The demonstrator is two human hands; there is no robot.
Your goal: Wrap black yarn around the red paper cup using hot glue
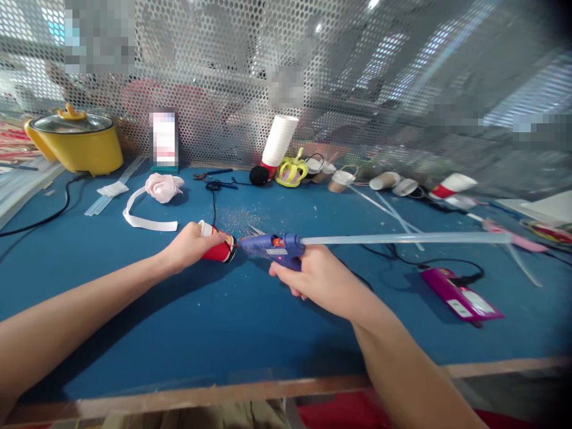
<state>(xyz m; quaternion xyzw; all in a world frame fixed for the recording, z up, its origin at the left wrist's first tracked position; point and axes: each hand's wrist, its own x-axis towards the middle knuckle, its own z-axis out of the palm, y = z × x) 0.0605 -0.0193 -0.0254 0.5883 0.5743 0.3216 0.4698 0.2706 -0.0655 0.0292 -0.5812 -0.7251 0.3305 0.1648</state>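
My left hand point(192, 245) is closed around a red paper cup point(216, 249), tipped on its side with a dark band at the end facing right. In my right hand point(313, 273) is a blue glue gun point(272, 245), its nozzle pointing left at the cup's dark end. Whether the tip touches the cup or sits just short of it I cannot tell. A long clear glue stick point(402, 239) runs out of the gun's back to the right. Behind the gun's nozzle, a pointed metal tool point(256, 230) is partly hidden.
A yellow electric pot point(84, 146) stands back left, near a pink fabric rose point(163, 187) and white ribbon point(147, 223). Along the mesh are pliers point(214, 173), stacked white cups point(280, 140), a yellow crown-like piece point(291, 170) and small buckets point(342, 180). A purple power strip point(460, 295) lies right.
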